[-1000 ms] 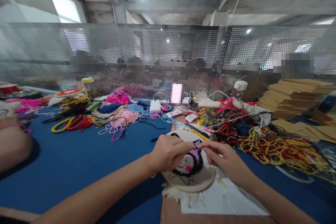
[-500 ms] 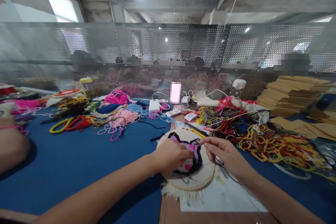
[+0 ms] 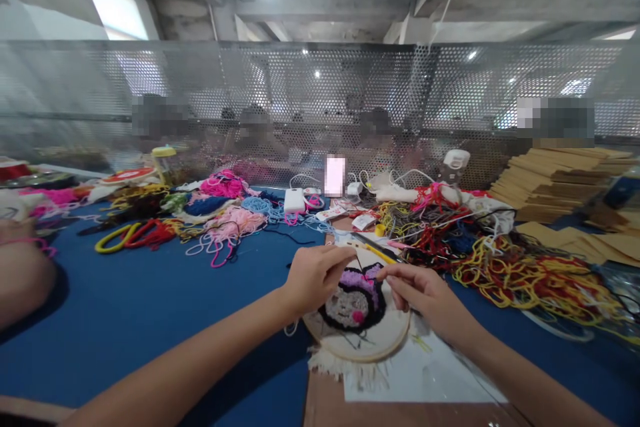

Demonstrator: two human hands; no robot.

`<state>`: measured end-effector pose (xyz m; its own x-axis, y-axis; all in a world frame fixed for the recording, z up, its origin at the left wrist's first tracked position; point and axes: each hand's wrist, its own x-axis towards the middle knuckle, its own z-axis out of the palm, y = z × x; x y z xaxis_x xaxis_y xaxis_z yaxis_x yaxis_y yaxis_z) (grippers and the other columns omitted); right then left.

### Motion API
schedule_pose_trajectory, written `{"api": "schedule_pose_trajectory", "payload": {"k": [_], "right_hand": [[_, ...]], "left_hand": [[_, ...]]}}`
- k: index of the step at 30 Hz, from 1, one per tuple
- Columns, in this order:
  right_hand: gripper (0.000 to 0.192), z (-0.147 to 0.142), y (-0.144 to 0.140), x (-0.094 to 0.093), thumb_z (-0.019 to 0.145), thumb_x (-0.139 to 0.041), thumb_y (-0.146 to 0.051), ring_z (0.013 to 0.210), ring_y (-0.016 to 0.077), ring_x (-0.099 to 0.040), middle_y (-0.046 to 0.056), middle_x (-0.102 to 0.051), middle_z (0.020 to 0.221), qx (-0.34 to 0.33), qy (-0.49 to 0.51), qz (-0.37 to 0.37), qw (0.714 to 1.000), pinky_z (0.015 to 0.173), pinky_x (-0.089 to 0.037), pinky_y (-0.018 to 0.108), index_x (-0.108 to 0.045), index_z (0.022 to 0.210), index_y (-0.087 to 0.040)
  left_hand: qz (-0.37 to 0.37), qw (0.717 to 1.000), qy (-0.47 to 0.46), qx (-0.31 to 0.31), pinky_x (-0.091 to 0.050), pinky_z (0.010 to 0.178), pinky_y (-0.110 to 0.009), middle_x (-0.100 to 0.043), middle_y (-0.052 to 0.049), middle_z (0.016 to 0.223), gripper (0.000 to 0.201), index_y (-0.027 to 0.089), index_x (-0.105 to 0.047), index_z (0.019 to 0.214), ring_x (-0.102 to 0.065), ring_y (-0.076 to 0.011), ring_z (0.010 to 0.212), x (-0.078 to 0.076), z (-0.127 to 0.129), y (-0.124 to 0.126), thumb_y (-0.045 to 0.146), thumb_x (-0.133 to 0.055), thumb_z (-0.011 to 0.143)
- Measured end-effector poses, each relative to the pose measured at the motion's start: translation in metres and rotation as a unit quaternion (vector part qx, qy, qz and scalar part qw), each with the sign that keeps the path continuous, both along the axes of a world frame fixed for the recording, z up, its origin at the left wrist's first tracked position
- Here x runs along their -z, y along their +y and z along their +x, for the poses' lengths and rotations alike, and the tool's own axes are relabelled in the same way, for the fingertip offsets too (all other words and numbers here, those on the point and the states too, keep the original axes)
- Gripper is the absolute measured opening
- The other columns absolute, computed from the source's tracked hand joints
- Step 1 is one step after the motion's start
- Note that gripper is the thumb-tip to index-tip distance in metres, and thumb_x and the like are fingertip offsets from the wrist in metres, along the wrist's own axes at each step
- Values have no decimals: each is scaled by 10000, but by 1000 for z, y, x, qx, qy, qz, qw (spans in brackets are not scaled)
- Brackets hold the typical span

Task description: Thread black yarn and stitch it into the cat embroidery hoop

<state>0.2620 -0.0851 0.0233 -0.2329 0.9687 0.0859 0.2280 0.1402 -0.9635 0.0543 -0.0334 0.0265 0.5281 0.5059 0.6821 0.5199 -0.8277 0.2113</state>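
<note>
An embroidery hoop (image 3: 397, 345) with white cloth lies in front of me. On it is a tufted figure (image 3: 345, 310) with a black outline, lilac and grey areas, and pink spots. My left hand (image 3: 316, 278) is over the hoop's upper left, its fingers pinched on a dark thread (image 3: 359, 263) that runs down to the figure's top. At the figure's upper right edge, my right hand (image 3: 419, 288) has thumb and forefinger together. What lies between those fingertips is too small to make out. A yellow and black tool (image 3: 383, 252) rests at the hoop's far edge.
Tangled yarn in red, yellow and grey (image 3: 515, 273) is heaped at the right, beside stacked brown envelopes (image 3: 555, 180). Pink yarn (image 3: 235, 220) and yellow-handled scissors (image 3: 116, 238) lie at the left. White paper (image 3: 425, 380) extends under the hoop. Another person's arm (image 3: 23, 280) is at far left.
My left hand has lifted off the figure and moved up and left, uncovering its grey area. A dark thread now shows at its fingertips. My right hand has hardly moved.
</note>
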Motion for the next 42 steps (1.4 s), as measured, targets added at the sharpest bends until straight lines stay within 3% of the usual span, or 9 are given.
{"api": "schedule_pose_trajectory", "payload": {"k": [4, 8, 12, 20, 26, 31, 37, 42], "right_hand": [[301, 0, -3, -3, 794, -508, -365, 483, 95, -425, -32, -473, 496, -4, 25, -10, 1000, 486, -342, 224, -629, 933, -127], [284, 0, -1, -6, 793, -515, -362, 486, 97, -418, -36, -460, 490, 15, 52, -11, 998, 497, -337, 231, -619, 906, -123], [286, 2, 4, -4, 777, -541, -366, 487, 93, -406, -41, -461, 495, 41, 77, -16, 996, 499, -322, 231, -605, 913, -122], [249, -6, 2, -7, 811, -531, -356, 592, 120, -502, -10, -586, 591, 73, 107, 31, 991, 589, -358, 249, -591, 965, -171], [280, -21, 2, -23, 778, -587, -392, 675, 135, -573, 21, -659, 727, 57, 228, -16, 972, 670, -415, 265, -599, 958, -178], [253, -26, 13, -36, 717, -655, -399, 682, 147, -607, 22, -662, 711, 55, 303, -50, 950, 667, -430, 264, -585, 805, -172], [206, -31, 21, -53, 734, -650, -364, 696, 134, -609, 10, -656, 718, 31, 345, -32, 938, 690, -431, 258, -586, 802, -180], [192, -34, 25, -57, 722, -656, -335, 632, 110, -573, -2, -630, 679, 27, 340, -13, 940, 637, -423, 239, -592, 813, -178]], "left_hand": [[-68, 992, 100, -32, -394, 568, -196, -692, -4, 763, 217, 209, -652, 885, -624, -124, 675, 3, 2, 5, 185, -439, 853], [-50, 966, 250, 28, -346, 516, -210, -686, 14, 750, 231, 252, -640, 915, -617, -136, 669, 6, 6, 1, 156, -457, 811], [-21, 951, 302, 69, -308, 489, -221, -667, 8, 735, 236, 244, -616, 928, -596, -133, 641, 4, 8, -9, 141, -464, 779], [-116, 976, 159, 93, -328, 556, -199, -650, -4, 744, 210, 196, -600, 871, -566, -107, 655, 3, 18, -25, 189, -390, 874], [-174, 977, 70, 98, -311, 552, -196, -589, -11, 655, 254, 162, -578, 747, -497, -99, 593, -7, 24, -25, 247, -388, 891], [-183, 978, 29, 93, -291, 555, -200, -550, 0, 618, 258, 155, -563, 694, -453, -97, 582, -21, 26, -26, 237, -405, 881], [-208, 975, -9, 78, -294, 561, -203, -572, -8, 658, 256, 143, -625, 808, -435, -96, 582, -29, 23, -21, 280, -420, 877], [-227, 972, -27, 60, -276, 535, -201, -545, 3, 628, 283, 137, -634, 807, -407, -91, 564, -28, 16, -16, 320, -427, 871]]}}
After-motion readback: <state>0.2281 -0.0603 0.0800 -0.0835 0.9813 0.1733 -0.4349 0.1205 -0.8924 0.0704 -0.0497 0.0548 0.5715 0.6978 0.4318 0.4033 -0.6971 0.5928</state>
